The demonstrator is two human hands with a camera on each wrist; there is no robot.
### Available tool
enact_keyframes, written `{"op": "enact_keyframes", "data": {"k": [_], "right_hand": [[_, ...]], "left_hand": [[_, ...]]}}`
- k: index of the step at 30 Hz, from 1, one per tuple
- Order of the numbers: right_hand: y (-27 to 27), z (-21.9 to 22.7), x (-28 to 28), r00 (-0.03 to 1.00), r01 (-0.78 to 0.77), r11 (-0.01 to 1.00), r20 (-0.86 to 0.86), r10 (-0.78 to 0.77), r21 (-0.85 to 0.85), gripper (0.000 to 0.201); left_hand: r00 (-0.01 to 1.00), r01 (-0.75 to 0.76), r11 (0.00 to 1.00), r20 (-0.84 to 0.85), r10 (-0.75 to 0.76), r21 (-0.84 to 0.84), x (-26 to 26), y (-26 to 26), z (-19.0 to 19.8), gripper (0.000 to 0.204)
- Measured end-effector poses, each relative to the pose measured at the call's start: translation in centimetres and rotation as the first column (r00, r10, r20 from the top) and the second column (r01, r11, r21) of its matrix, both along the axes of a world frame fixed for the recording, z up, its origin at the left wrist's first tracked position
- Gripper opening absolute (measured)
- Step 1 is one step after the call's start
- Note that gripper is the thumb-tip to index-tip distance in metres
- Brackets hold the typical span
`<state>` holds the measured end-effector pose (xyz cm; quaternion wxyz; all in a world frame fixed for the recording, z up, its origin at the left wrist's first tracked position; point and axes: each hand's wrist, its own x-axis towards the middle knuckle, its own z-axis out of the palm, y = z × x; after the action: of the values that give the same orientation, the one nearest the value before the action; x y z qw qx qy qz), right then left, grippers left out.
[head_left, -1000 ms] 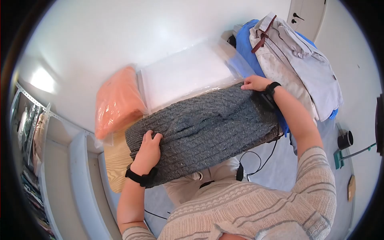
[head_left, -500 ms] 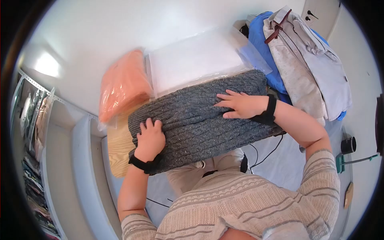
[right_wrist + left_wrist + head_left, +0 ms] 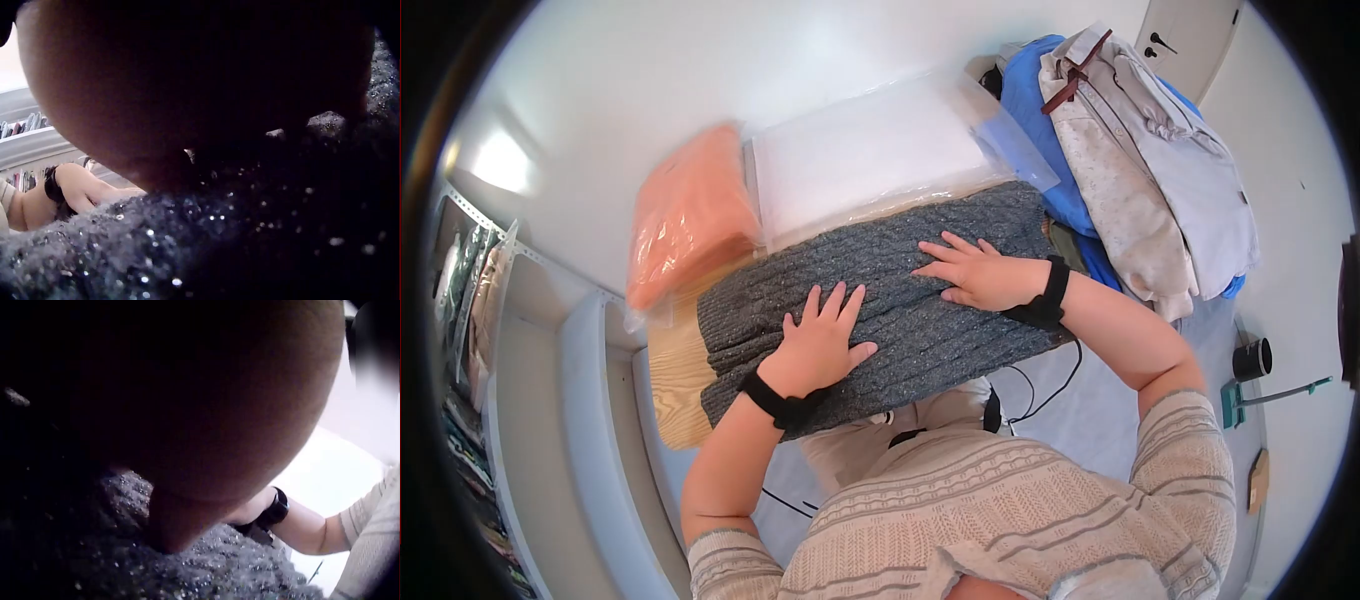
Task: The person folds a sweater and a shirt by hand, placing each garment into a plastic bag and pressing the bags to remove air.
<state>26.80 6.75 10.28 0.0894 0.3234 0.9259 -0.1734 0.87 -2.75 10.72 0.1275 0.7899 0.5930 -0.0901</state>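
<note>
A dark grey cable-knit garment (image 3: 930, 350), speckled with light flecks, lies folded into a long strip across the wooden table (image 3: 675, 385). On its left half my left hand (image 3: 820, 345) rests flat, fingers spread and pointing away from me. The right hand (image 3: 985, 278) lies on the right half with straight, spread fingers that point left. Both wrist views show the knit (image 3: 231, 569) close under the palms, with much of each picture dark. Faint creases run along the fabric between the hands.
Behind the garment lie a clear plastic bag (image 3: 870, 150) and an orange folded item (image 3: 695, 215) in plastic. Pale and blue clothes (image 3: 1140, 170) are piled at the right. Shelving (image 3: 590, 420) stands on the left; a black cable (image 3: 1065, 385) hangs below the table.
My right hand has released the garment's far right corner and moved left, flattening onto the fabric. The left hand has slid from near the left end toward the middle, its fingers now spread.
</note>
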Motion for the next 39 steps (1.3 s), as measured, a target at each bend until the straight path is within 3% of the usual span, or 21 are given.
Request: {"op": "enact_keyframes", "data": {"k": [3, 4, 5, 7, 8, 9, 10, 11, 13, 16, 17, 18, 19, 21, 22, 24, 28, 30, 34, 36, 39], "right_hand": [[-0.3, -0.3, 0.1, 1.0, 0.004, 0.999, -0.031, -0.003, 0.05, 0.053], [-0.7, -0.2, 0.2, 0.999, -0.007, 0.999, -0.034, 0.009, 0.051, 0.053], [-1.4, 0.3, 0.4, 0.998, 0.031, 0.988, -0.058, -0.022, 0.151, 0.055], [-3.6, 0.9, 0.7, 0.978, 0.143, 0.931, -0.192, -0.081, 0.337, 0.061], [-5.2, 2.0, 0.3, 0.961, 0.181, 0.929, -0.259, -0.097, 0.323, 0.062], [-6.9, 2.5, -0.1, 0.94, 0.219, 0.929, -0.321, -0.118, 0.297, 0.063], [-8.4, 1.8, -0.7, 0.939, 0.21, 0.937, -0.325, -0.113, 0.279, 0.063], [-9.8, 1.2, -1.4, 0.913, 0.241, 0.939, -0.384, -0.134, 0.247, 0.062], [-11.6, -0.4, -2.9, 0.887, 0.253, 0.943, -0.442, -0.138, 0.214, 0.062], [-12.3, -4.2, -5.4, 0.879, 0.38, 0.84, -0.435, -0.197, 0.387, 0.054], [-12.3, -4.5, -5.6, 0.88, 0.368, 0.849, -0.436, -0.186, 0.38, 0.054], [-12.2, -4.7, -5.7, 0.869, 0.39, 0.828, -0.457, -0.187, 0.403, 0.052], [-12.1, -4.9, -5.7, 0.857, 0.418, 0.802, -0.479, -0.191, 0.427, 0.051], [-11.5, -4.9, -5.4, 0.857, 0.413, 0.802, -0.482, -0.181, 0.432, 0.05], [-11.1, -4.8, -5.1, 0.865, 0.385, 0.818, -0.475, -0.16, 0.427, 0.051], [-10.1, -4.6, -4.7, 0.876, 0.35, 0.833, -0.465, -0.128, 0.429, 0.05], [-8.5, -4.8, -4.0, 0.879, 0.331, 0.841, -0.464, -0.11, 0.427, 0.047], [-8.5, -4.6, -4.0, 0.875, 0.335, 0.845, -0.47, -0.116, 0.416, 0.047], [-9.4, -4.3, -4.6, 0.845, 0.416, 0.826, -0.497, -0.197, 0.379, 0.047], [-9.5, -3.8, -5.2, 0.836, 0.384, 0.865, -0.519, -0.177, 0.324, 0.047], [-9.1, -3.7, -5.6, 0.835, 0.356, 0.891, -0.525, -0.167, 0.282, 0.045]], "left_hand": [[0.996, 0.043, 0.996, 0.076, -0.037, -0.078, -1.0, 0.3, 1.0, 0.079], [0.96, 0.057, 0.995, 0.277, -0.034, -0.076, -2.4, 0.5, 0.7, 0.073], [0.963, 0.043, 0.997, 0.27, -0.023, -0.07, -3.8, 0.1, 1.2, 0.073], [0.711, -0.109, 0.985, 0.703, -0.018, 0.136, -6.7, -1.1, 2.3, 0.066], [0.718, -0.121, 0.983, 0.696, -0.007, 0.135, -8.6, -2.0, 1.9, 0.066], [0.785, -0.329, 0.9, 0.613, 0.092, 0.286, -10.7, -3.1, 0.9, 0.061], [0.817, -0.487, 0.755, 0.535, 0.215, 0.439, -12.2, -4.1, 0.0, 0.057], [0.817, -0.494, 0.756, 0.528, 0.234, 0.429, -13.1, -4.8, -0.6, 0.057], [0.593, -0.755, 0.652, 0.505, 0.627, 0.076, -14.5, -5.9, -1.6, 0.053], [0.527, -0.76, 0.649, 0.626, 0.575, 0.044, -15.0, -5.9, -3.4, 0.054], [0.494, -0.751, 0.66, 0.663, 0.563, -0.001, -15.2, -5.6, -3.7, 0.055], [0.413, -0.788, 0.61, 0.667, 0.62, -0.079, -14.8, -5.3, -3.6, 0.054], [0.412, -0.791, 0.606, 0.663, 0.625, -0.08, -14.4, -5.0, -3.4, 0.054], [0.258, -0.791, 0.57, 0.724, 0.64, -0.223, -13.8, -4.5, -2.8, 0.053], [0.26, -0.789, 0.573, 0.725, 0.638, -0.221, -13.8, -4.5, -2.6, 0.053], [-0.01, -0.635, 0.64, 0.832, 0.555, -0.434, -13.8, -4.4, -2.5, 0.053], [0.011, -0.604, 0.665, 0.83, 0.558, -0.439, -15.8, -4.7, -2.6, 0.05], [0.243, -0.706, 0.514, 0.516, 0.821, -0.486, -16.3, -6.0, 0.0, 0.049], [0.22, -0.635, 0.527, 0.522, 0.824, -0.565, -17.7, -9.4, -0.5, 0.044], [0.002, -0.497, 0.583, 0.671, 0.742, -0.643, -18.9, -10.7, -3.0, 0.037], [-0.047, -0.495, 0.628, 0.74, 0.671, -0.601, -18.1, -11.7, -3.4, 0.031]]}}
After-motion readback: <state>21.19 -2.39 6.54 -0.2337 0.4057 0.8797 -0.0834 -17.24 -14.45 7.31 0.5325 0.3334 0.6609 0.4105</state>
